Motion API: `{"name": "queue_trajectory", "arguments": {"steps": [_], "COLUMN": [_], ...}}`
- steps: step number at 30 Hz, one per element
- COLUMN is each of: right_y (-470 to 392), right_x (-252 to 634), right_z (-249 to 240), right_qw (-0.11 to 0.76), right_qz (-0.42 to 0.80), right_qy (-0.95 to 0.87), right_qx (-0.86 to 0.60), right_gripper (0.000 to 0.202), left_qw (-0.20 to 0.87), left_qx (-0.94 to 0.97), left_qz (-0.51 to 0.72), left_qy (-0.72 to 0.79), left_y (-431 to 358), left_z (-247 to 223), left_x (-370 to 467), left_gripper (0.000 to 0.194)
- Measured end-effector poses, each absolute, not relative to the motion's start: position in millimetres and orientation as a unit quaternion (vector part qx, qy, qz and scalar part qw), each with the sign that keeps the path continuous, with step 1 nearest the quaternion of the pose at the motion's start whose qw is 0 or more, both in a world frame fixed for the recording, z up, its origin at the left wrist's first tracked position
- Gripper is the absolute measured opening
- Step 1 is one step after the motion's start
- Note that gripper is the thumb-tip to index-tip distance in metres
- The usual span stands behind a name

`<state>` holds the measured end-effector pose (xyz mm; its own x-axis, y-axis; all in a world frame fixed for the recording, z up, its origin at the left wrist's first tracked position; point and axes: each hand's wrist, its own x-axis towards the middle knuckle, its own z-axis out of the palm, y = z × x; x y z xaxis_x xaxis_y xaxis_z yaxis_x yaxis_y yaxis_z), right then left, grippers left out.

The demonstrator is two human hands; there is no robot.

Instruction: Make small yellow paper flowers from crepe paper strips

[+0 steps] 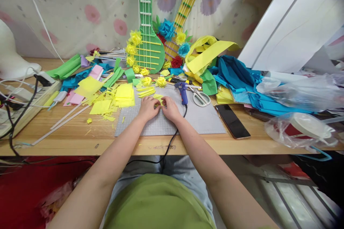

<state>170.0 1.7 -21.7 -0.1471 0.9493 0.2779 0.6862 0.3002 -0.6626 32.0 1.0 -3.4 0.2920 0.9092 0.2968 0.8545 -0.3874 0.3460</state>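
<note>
Both hands meet over the grey cutting mat (204, 123). My left hand (148, 108) and my right hand (170, 108) pinch a small yellow paper piece (158, 97) between their fingertips; the fingers partly hide it. Folded yellow strips (145, 92) lie just beyond my left hand, and a stack of yellow paper squares (125, 95) is to its left. Two yellow paper flowers (161, 82) rest at the mat's back edge. Right of my right hand lie a blue glue gun (183, 94) with a black cord and white-handled scissors (201, 98).
Behind the mat stand a green paper instrument (150, 52) and a yellow one (185, 3) with flowers. A phone (232, 121) lies right of the mat, near blue crepe paper (239, 78) and a plastic-wrapped cup (301, 130). A power strip (29, 109) is at left.
</note>
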Motion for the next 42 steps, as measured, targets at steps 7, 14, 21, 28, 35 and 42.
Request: {"name": "queue_trajectory", "arguments": {"steps": [7,14,21,28,35,42], "right_y": [0,-3,-3,-5,-10,-9], "right_x": [171,173,172,172,175,168], "right_z": [-18,-17,-18,-15,-5,-5], "right_qw": [0.313,0.293,0.283,0.307,0.322,0.238], "right_qz": [0.187,0.167,0.147,0.155,0.116,0.038], "right_qy": [-0.752,-0.777,-0.787,-0.775,-0.796,-0.822], "right_qx": [-0.55,-0.532,-0.529,-0.529,-0.499,-0.516], "right_gripper": [0.036,0.04,0.043,0.042,0.039,0.036], "left_qw": [0.057,0.072,0.069,0.078,0.071,0.024], "left_qx": [0.795,0.771,0.754,0.75,0.795,0.796], "left_qz": [0.23,0.228,0.246,0.286,0.248,0.221], "left_qy": [0.559,0.59,0.605,0.592,0.55,0.563], "left_y": [3,3,4,7,13,5], "left_z": [-6,-5,-7,-4,-11,-8], "left_x": [33,33,30,18,7,15], "left_gripper": [0.015,0.017,0.024,0.036,0.04,0.035]}}
